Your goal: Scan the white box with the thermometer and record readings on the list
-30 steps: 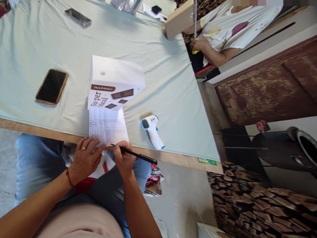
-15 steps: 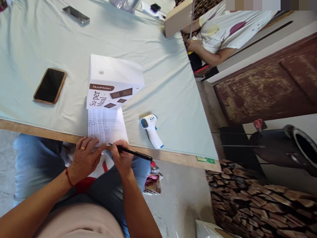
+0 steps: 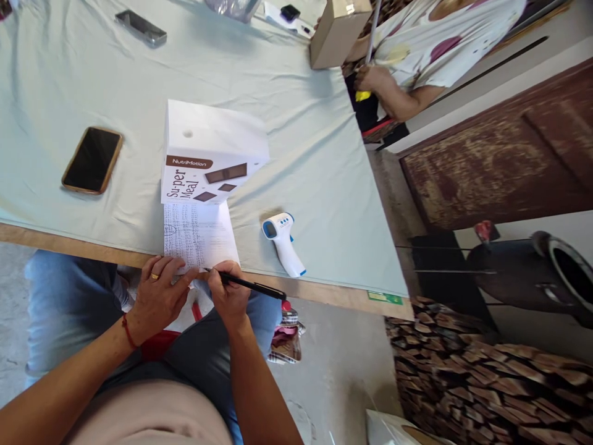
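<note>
A black pen (image 3: 254,287) is pinched in my right hand (image 3: 228,290), its tip on the lower edge of a sheet of paper (image 3: 213,232) covered with small writing. My left hand (image 3: 159,298) lies with fingers stretched out over the sheet's lower left edge at the table's rim. Just behind the paper stands a white box (image 3: 215,133) marked "NutriMotion Su-per Meal"; it hides the sheet's far end. To the right of the paper lies a white and blue infrared thermometer (image 3: 285,244).
A phone (image 3: 92,160) lies at left on the cloth-covered table (image 3: 319,173). Farther back sits a clear plastic tray (image 3: 141,28). Across the table's right corner, another person's hand (image 3: 377,83) is near a tape measure and a cardboard box (image 3: 340,31). Firewood (image 3: 491,377) is stacked at lower right.
At the far right corner, the other person has turned and shifted the cardboard box, and their hand has moved slightly. My hands and the pen have barely moved.
</note>
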Demonstrator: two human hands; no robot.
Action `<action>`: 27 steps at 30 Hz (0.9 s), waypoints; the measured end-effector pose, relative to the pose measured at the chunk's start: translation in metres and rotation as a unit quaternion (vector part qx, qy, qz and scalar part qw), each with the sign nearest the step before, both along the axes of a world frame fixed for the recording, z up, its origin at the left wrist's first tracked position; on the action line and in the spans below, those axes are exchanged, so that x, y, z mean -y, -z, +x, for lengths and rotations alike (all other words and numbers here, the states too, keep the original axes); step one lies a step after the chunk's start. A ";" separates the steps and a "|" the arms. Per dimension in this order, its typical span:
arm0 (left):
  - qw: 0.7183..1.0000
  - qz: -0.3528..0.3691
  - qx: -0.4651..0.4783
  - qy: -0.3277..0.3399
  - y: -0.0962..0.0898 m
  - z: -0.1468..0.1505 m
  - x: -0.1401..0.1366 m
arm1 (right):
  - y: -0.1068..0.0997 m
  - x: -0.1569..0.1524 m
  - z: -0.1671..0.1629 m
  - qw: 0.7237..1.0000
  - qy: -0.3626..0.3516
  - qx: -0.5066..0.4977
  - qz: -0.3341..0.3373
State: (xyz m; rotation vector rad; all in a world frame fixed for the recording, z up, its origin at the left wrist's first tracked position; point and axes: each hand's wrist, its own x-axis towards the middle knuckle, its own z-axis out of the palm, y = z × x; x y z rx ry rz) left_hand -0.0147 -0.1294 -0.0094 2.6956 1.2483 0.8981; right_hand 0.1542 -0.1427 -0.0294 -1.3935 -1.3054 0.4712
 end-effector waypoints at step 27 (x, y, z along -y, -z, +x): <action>1.000 -0.001 -0.007 0.007 0.002 -0.003 0.000 | 0.000 0.006 0.005 0.986 0.129 0.075 0.075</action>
